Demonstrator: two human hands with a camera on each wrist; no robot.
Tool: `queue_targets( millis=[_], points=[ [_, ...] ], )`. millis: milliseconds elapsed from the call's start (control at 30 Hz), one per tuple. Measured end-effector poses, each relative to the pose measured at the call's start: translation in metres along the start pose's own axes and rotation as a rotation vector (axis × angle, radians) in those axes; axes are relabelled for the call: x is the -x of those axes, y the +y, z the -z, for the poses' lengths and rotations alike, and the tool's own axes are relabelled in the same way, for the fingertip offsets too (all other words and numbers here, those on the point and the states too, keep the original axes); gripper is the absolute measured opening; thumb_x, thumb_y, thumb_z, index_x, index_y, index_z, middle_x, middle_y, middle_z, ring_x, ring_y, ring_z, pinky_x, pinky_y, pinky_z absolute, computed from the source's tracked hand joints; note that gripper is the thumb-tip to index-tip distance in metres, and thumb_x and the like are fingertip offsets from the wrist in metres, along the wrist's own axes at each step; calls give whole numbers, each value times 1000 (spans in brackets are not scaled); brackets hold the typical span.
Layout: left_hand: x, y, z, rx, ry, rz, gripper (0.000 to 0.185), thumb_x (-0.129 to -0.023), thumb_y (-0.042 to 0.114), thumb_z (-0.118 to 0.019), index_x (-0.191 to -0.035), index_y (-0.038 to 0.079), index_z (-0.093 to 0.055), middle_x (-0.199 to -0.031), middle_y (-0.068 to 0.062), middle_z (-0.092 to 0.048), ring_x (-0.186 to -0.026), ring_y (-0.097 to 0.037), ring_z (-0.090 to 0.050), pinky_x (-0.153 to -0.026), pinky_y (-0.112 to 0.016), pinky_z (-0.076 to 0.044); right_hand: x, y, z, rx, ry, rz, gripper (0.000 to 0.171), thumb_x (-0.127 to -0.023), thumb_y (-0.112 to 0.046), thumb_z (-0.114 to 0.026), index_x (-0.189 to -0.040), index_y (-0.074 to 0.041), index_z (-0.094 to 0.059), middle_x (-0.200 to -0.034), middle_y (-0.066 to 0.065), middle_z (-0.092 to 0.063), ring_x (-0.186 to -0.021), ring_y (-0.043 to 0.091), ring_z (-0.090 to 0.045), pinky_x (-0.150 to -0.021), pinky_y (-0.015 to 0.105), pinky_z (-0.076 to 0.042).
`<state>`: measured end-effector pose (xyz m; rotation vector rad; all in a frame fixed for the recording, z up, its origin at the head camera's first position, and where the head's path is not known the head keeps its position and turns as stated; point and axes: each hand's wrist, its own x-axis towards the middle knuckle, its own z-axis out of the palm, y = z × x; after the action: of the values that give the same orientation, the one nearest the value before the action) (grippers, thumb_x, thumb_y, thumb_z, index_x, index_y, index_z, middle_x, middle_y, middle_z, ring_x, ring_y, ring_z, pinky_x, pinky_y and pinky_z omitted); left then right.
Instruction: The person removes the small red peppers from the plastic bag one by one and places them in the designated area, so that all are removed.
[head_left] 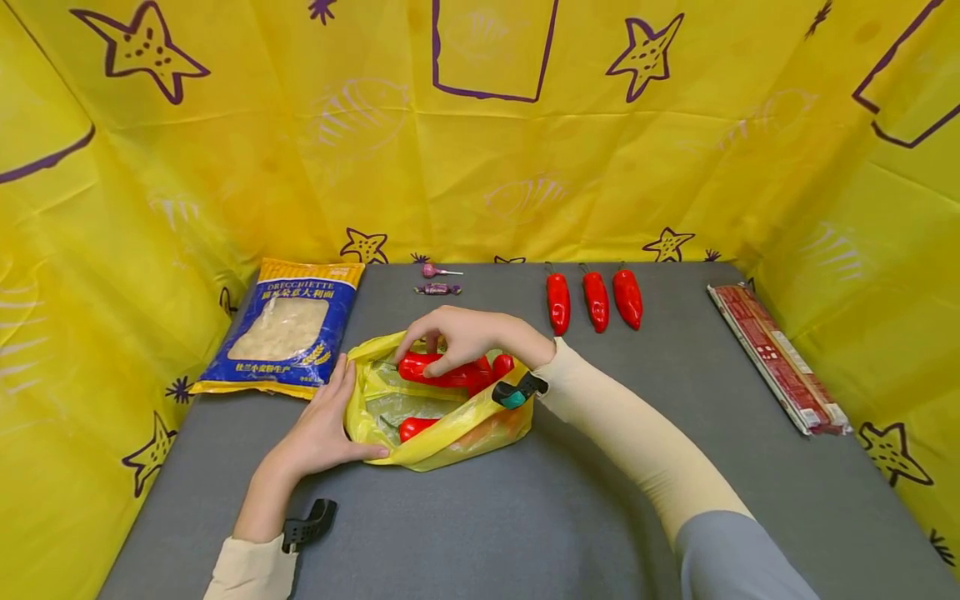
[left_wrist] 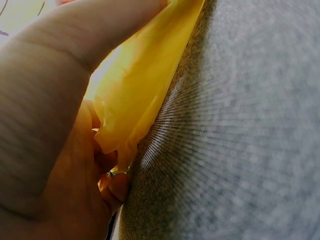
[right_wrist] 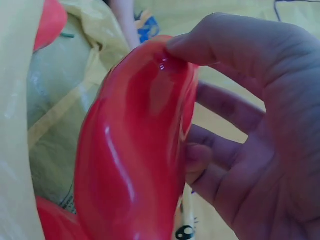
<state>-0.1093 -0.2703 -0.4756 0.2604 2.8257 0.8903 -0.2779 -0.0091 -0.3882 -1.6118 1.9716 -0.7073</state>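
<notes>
The left hand (head_left: pixel 318 429) pinches the yellow bag's (head_left: pixel 435 446) rim, holding its mouth wide on the grey table (head_left: pixel 525 517). Over the opening, the right hand (head_left: pixel 468 333) curls its fingers round a red pepper (head_left: pixel 431 371); loading is underway, and releasing it inside likely comes next

Left hand (left_wrist: pixel 45 125) grip on yellow bag (left_wrist: pixel 135 90), against the grey tabletop (left_wrist: pixel 240 130).

Blue pasta bag (head_left: pixel 288 327): "ORECCHIETTE", Chinese characters beneath.
</notes>
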Motion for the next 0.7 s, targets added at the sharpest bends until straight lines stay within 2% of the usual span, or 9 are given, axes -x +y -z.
queue_targets(
  millis=[133, 300, 567, 700],
  points=[
    [0, -1, -1, -2, 7, -5, 150, -70, 68, -91, -168, -4, -2, -176, -23, 10, -157, -58, -8, -119, -79, -16, 6, 1, 3, -32, 80, 49, 39, -95, -14, -76, -133, -12, -74, -134, -1, -71, -96, 17, -67, -87, 29, -58],
    [0, -1, -2, -3, 12, -9, 151, -70, 67, -92, -168, -4, -1, -176, -24, 9, -158, -56, -7, -120, -79, -15, 22, 2, 3, -42, 225, 55, 37, -94, -17, -78, -131, -14, -75, -130, -2, -73, -93, 13, -68, -84, 27, -58],
    [1, -1, -1, -4, 20, -15, 151, -69, 64, -93, -167, -5, -2, -176, -25, 9, -159, -55, -6, -121, -78, -14, 55, 7, 3, -152, 428, -33, 38, -95, -13, -78, -133, -12, -73, -120, 0, -74, -74, 15, -62, -71, 29, -55],
    [1, 0, -2, 0, 23, -18, 150, -69, 63, -93, -167, -5, -2, -176, -25, 9, -159, -55, -6, -121, -77, -14, 74, 9, 4, -180, 496, -83, 41, -95, -12, -78, -136, -10, -71, -125, 1, -73, -74, 20, -63, -71, 29, -56]
  ],
)
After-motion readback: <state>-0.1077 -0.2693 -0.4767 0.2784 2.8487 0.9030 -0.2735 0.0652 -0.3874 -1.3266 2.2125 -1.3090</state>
